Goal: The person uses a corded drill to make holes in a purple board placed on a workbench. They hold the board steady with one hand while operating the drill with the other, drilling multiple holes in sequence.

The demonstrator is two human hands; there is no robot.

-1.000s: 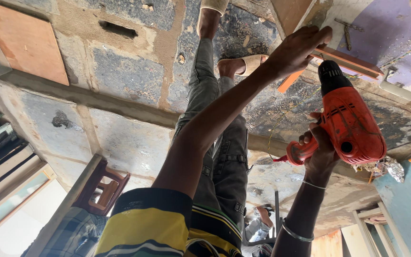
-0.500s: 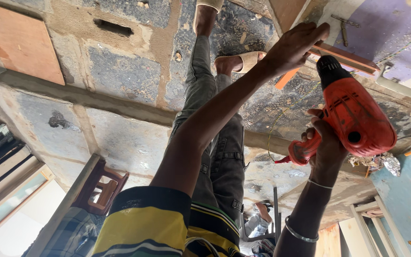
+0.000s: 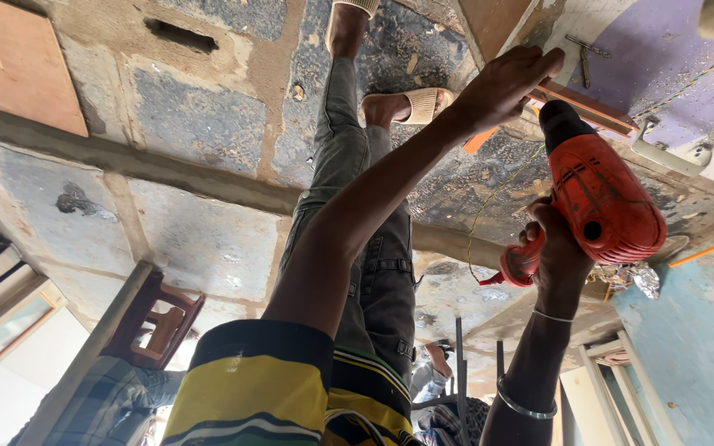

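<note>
Nearest, a yellow-striped sleeve (image 3: 249,380) leads to the left arm, which crosses over the legs toward the right. The right hand (image 3: 551,248) is clamped on the grip of the drill (image 3: 605,198), wrist carrying two thin bangles (image 3: 526,405). The drill sits at right, between the right hand and the wood strip (image 3: 588,107), nose aimed at the strip. Farther out, the left hand (image 3: 506,83) lies flat, fingers extended, pressing on the strip's end; it grasps nothing. The hands are apart, the left just beyond the drill's nose.

Hazards, as judged:
- The left fingers rest close to the nose. A slip off the strip could drive the nose into them.
- A thin yellow cord (image 3: 497,190) runs under the drill and could snag.
- The sandalled feet (image 3: 411,103) stand near the strip on a rough concrete floor (image 3: 200,124); a kicked strip would shift the work.

The drill has an orange-red body with vent slots, a black nose, and a round black button on its side. The bit itself cannot be seen.
</note>
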